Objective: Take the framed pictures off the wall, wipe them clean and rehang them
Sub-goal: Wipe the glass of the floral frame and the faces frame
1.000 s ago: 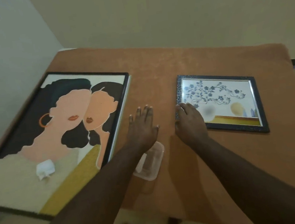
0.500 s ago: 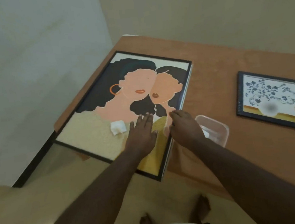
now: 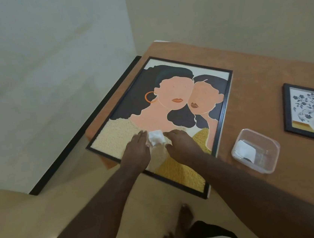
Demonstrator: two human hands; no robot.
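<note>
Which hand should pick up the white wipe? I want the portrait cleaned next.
Probably the left hand: its fingertips already touch the white wipe on the portrait. The right hand lies just beside it.

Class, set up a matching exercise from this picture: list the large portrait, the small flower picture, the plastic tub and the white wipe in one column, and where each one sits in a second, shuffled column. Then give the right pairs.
Things
1. large portrait
2. small flower picture
3. plastic tub
4. white wipe

Places
A. on the table between the two pictures
B. on the portrait, between the left hand and the right hand
C. overhanging the table's near edge
D. at the right edge of the view

Pairs: 1-C, 2-D, 3-A, 4-B
</note>
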